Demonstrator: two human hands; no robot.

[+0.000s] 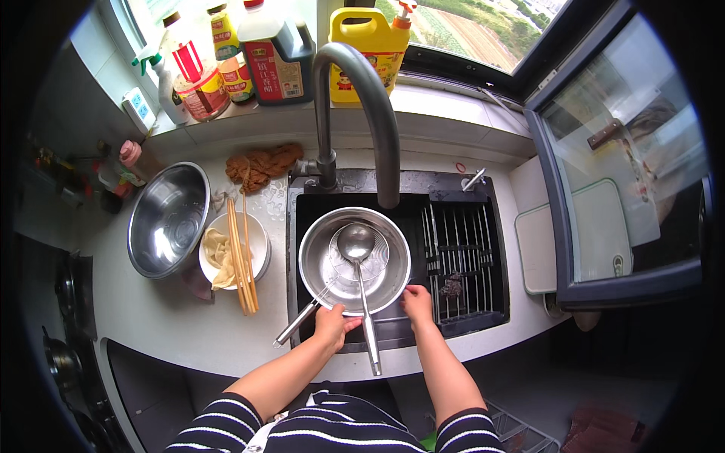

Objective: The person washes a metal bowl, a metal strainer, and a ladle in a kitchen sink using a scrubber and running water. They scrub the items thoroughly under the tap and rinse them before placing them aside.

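Note:
A round stainless steel basin (313,234) is in or just above the dark sink (483,321), partly under the faucet's spout. Inside it lie a ladle (356,242) and a wire-mesh strainer (336,260), their handles sticking out over the near rim. My left hand (334,330) grips the basin's near-left rim between the two handles, fingers partly hidden. On the near-right rim, my right hand (416,305) is closed with its fingertips at the edge.
The grey faucet (389,128) arches over the basin. A metal rack (468,257) spans the sink's right side. At left stand an empty steel bowl (168,219) and a white bowl (260,249) with chopsticks (240,257) and a beige cloth. An open window (559,211) juts in at right.

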